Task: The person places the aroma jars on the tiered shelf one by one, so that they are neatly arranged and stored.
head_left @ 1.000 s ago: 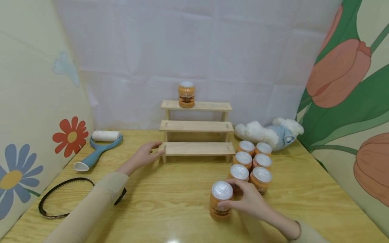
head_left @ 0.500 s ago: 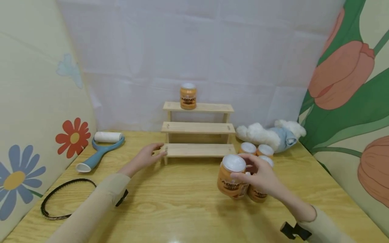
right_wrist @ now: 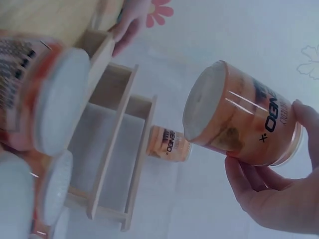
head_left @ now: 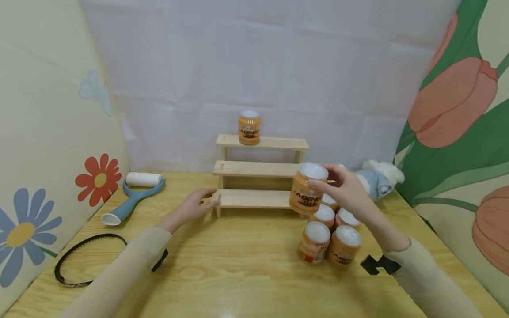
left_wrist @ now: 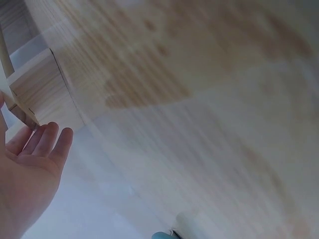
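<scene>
My right hand (head_left: 350,190) grips an orange jar (head_left: 307,194) with a white lid and dark lettering, held upright in the air. In the head view it overlaps the right end of the wooden step shelf (head_left: 254,198). The right wrist view shows my thumb and fingers on opposite sides of this jar (right_wrist: 249,117). My left hand (head_left: 193,206) holds the left end of the shelf's lowest step, thumb and fingers at its corner; in the left wrist view the fingertips (left_wrist: 50,130) touch the board. A matching jar (head_left: 249,129) stands on the top step, left of its middle.
Several more orange jars (head_left: 343,247) stand grouped on the wooden table (head_left: 238,274), right of the shelf. Behind them lies a white plush toy (head_left: 375,179) in blue. A blue lint roller (head_left: 133,196) and a black hair band (head_left: 59,265) lie at the left.
My right hand has lifted the jar off the table and carried it up and away from me, past the grouped jars towards the shelf. My left hand has stayed at the shelf end.
</scene>
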A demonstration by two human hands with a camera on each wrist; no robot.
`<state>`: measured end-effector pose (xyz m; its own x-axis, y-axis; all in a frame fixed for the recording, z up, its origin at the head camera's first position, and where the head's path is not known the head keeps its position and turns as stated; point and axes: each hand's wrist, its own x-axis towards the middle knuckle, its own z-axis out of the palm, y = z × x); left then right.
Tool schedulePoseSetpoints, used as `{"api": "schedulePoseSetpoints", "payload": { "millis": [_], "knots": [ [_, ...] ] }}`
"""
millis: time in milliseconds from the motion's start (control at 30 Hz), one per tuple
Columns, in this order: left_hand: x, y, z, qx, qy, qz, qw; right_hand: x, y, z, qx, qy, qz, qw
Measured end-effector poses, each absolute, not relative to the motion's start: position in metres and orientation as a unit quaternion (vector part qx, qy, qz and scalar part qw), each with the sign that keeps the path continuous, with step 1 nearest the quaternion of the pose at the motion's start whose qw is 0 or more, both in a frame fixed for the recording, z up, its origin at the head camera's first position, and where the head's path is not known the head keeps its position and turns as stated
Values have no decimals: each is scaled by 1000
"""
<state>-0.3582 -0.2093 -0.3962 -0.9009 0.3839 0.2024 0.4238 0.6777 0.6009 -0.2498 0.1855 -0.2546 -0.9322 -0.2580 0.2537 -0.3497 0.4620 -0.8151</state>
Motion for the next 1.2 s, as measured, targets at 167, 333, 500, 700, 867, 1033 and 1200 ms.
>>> {"api": "schedulePoseSetpoints", "payload": {
  "millis": [167, 333, 500, 700, 867, 1033, 1200],
  "knots": [
    [-358, -210, -396, -218, -916, -336, 27, -267, 181, -241, 176, -853, 487, 65],
    [-356, -209, -397, -223, -917, -331, 27, -283, 177, -233, 181, -852, 485, 75],
    [-355, -210, -398, -221, -918, -327, 26, -300, 172, -228, 170, -848, 496, 76],
    [-356, -209, -397, -218, -920, -322, 37, -326, 165, -219, 166, -833, 518, 99],
    [-354, -208, -397, -221, -922, -317, 37, -346, 162, -216, 160, -817, 542, 116],
    [-353, -208, -397, -217, -922, -320, 41, -365, 156, -214, 148, -809, 554, 124],
    [-353, -207, -396, -215, -921, -321, 44, -387, 149, -216, 147, -797, 573, 124]
  ]
}}
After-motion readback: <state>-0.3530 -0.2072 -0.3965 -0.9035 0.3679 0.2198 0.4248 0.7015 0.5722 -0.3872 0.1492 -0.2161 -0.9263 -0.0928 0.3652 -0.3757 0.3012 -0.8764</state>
